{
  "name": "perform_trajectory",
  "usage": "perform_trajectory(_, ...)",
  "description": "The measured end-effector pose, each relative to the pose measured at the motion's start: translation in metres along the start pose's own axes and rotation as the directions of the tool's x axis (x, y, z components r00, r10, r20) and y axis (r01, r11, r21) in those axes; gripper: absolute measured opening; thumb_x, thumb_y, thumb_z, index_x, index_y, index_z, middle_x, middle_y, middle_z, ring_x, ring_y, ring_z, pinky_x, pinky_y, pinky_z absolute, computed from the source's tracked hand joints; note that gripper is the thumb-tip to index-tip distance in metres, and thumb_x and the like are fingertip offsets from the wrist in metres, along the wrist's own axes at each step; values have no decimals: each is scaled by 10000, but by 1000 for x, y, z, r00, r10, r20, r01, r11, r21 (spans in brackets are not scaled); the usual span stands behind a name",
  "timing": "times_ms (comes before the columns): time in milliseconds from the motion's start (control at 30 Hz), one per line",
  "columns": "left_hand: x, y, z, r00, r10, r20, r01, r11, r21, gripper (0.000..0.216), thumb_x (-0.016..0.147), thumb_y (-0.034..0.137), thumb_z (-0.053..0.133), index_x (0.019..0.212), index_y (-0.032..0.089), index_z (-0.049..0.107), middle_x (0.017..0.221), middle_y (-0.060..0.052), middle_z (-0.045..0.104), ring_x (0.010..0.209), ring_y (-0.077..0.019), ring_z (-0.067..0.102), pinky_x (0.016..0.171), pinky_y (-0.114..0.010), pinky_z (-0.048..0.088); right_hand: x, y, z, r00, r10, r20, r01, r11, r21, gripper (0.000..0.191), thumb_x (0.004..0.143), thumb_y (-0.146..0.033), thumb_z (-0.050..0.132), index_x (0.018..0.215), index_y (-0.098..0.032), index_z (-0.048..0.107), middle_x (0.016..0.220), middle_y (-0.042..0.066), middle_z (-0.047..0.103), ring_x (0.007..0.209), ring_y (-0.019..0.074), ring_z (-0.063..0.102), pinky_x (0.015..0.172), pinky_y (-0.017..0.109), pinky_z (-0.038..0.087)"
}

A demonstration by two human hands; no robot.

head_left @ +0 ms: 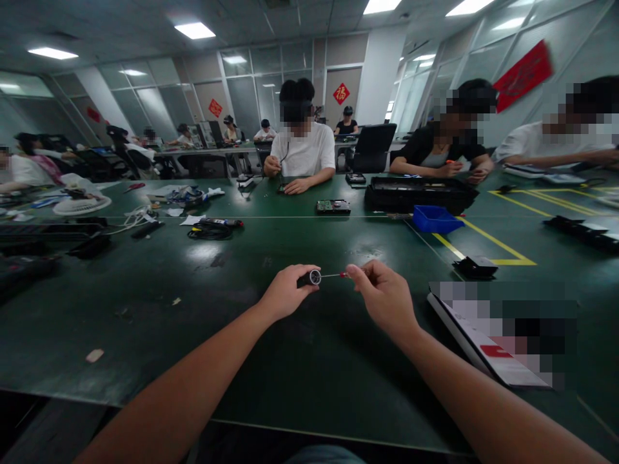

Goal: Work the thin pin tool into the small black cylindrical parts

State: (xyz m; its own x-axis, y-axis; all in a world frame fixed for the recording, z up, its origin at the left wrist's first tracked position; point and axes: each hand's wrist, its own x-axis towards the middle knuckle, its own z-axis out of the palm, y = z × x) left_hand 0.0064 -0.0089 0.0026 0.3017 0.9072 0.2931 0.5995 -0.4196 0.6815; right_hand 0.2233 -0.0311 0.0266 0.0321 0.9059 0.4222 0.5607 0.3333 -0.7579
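Observation:
My left hand is closed around a small black cylindrical part with a round silver end facing right. My right hand pinches a thin screwdriver with a red grip; its metal shaft points left and its tip meets the silver end of the part. Both hands are held just above the dark green table, near its middle.
A flat white and red booklet lies at my right. Beyond are a blue bin, a black tray, a small black block, a circuit board and coiled cables. Several people sit across and around the table.

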Motion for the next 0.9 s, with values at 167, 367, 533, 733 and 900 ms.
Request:
perform_trajectory(167, -1, 1, -1, 999, 11, 44, -12, 999, 37, 354, 848, 211, 714, 1199, 230, 676, 1174, -49, 694, 1108, -237, 615, 1009, -416, 452, 2, 1, 0, 996, -68, 54, 64, 995, 78, 250, 912, -445, 565, 864, -216, 654, 740, 27, 692, 646, 190, 614, 609, 315, 443)
perform_trajectory(367, -1, 4, -1, 998, 20, 61, -23, 999, 47, 346, 858, 208, 701, 1202, 227, 672, 1170, -49, 693, 1103, -231, 612, 1001, -402, 450, 1, 3, 0, 991, -67, 118, 50, 989, 138, 249, 947, -391, 496, 979, -217, 670, 783, 30, 703, 708, 200, 651, 658, 325, 471)
perform_trajectory(533, 0, 3, -1, 998, 30, 54, -32, 999, 41, 337, 848, 184, 706, 1182, 218, 678, 1160, -44, 695, 1087, -220, 620, 1002, -385, 449, 0, 2, 1, 991, -21, 131, 15, 999, 46, 361, 986, -460, 429, 963, -212, 690, 568, -17, 574, 537, 172, 564, 548, 301, 394)
perform_trajectory(733, 0, 1, -1, 999, 16, 35, -16, 1000, 17, 353, 847, 191, 708, 1196, 228, 672, 1166, -43, 692, 1091, -221, 625, 1007, -386, 452, -2, 7, 4, 987, -46, 152, 28, 992, 124, 317, 989, -404, 423, 1051, -222, 675, 706, 7, 622, 653, 186, 599, 601, 309, 424)
perform_trajectory(900, 0, 4, -1, 997, -5, 74, 4, 1000, 18, 351, 851, 192, 701, 1199, 218, 677, 1164, -54, 691, 1092, -226, 624, 1009, -389, 454, 0, 9, 7, 996, 19, 85, -41, 964, 262, 276, 943, -420, 518, 1093, -212, 621, 827, 35, 679, 742, 197, 628, 687, 335, 483)
